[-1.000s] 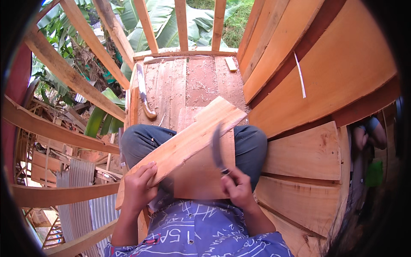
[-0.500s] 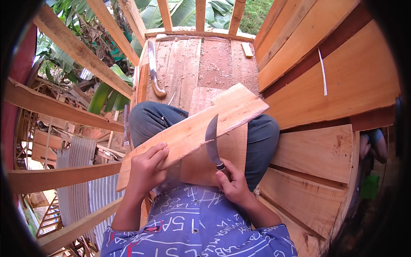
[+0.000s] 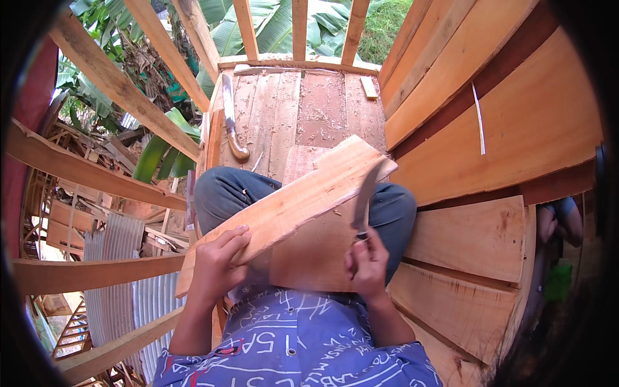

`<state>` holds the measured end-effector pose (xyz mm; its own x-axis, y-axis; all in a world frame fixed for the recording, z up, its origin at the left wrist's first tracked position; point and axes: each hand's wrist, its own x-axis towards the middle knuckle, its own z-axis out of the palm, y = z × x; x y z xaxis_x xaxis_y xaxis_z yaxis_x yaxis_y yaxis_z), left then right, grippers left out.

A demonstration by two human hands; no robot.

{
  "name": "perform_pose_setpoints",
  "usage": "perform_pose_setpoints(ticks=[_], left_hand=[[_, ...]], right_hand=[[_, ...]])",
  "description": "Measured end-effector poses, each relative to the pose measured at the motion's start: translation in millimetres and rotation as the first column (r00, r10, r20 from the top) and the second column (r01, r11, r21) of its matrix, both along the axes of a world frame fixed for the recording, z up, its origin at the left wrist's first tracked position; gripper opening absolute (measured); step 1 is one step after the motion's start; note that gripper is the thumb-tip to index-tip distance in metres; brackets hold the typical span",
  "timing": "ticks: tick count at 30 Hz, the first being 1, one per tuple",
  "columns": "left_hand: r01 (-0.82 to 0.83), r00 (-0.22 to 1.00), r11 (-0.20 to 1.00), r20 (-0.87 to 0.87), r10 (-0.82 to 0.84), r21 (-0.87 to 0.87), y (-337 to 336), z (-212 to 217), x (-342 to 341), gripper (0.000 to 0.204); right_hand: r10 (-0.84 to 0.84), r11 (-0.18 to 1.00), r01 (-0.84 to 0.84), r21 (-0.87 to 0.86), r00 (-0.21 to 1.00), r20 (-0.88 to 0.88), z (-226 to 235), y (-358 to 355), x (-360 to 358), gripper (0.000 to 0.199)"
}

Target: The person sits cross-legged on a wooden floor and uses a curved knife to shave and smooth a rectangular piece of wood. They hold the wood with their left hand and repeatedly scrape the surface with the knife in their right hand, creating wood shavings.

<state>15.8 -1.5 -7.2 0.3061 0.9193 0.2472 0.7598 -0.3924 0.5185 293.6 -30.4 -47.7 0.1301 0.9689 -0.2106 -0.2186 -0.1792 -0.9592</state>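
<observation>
My left hand (image 3: 220, 259) grips the lower left part of a long wooden board (image 3: 293, 203), which slants up to the right across my lap. Closed around a dark handle, my right hand (image 3: 369, 263) holds a knife with a curved blade (image 3: 365, 195). The blade stands upright at the board's near edge, close to its far right end; whether it touches the wood is hard to tell. Beneath the slanted board, a second, wider board (image 3: 316, 255) lies across my legs.
A machete with a wooden handle (image 3: 237, 149) lies on the plank floor (image 3: 274, 116) among wood shavings. A small yellowish block (image 3: 368, 88) sits at the far right. Wooden slats (image 3: 97, 171) stand on the left, a plank wall (image 3: 503, 129) on the right. Another person (image 3: 567, 222) is at the right edge.
My right hand and the knife have moved right along the board's edge toward its far end. The board's upper end has dropped slightly toward me.
</observation>
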Motion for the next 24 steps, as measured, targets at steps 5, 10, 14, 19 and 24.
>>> perform_pose_setpoints(ticks=[5,10,14,19,24], left_hand=[[0.0,1.0,0.999,-0.015,-0.001,-0.038,-0.9,3.9,-5.2,0.045],[-0.018,1.0,0.998,-0.007,0.017,-0.065,-3.6,2.9,-1.3,0.044],[-0.011,1.0,0.998,-0.013,0.011,-0.069,3.4,6.0,-1.1,0.044],[-0.003,1.0,0.998,0.004,0.003,-0.061,0.0,7.1,-6.4,0.044],[0.017,1.0,0.995,-0.006,-0.017,-0.098,2.4,9.4,-3.8,0.045]], right_hand=[[0.374,0.921,-0.387,0.038,0.909,0.184,-5.5,-8.7,2.2,0.038],[0.098,0.994,-0.091,0.054,0.983,-0.152,-1.1,-4.0,0.1,0.035],[0.274,0.895,-0.367,0.253,0.9,0.338,-14.2,-11.1,-23.6,0.033],[0.081,0.996,-0.064,0.058,0.927,-0.367,-8.1,9.4,-4.9,0.03],[0.187,0.911,-0.295,0.289,0.919,0.348,-9.1,9.4,-27.2,0.031]])
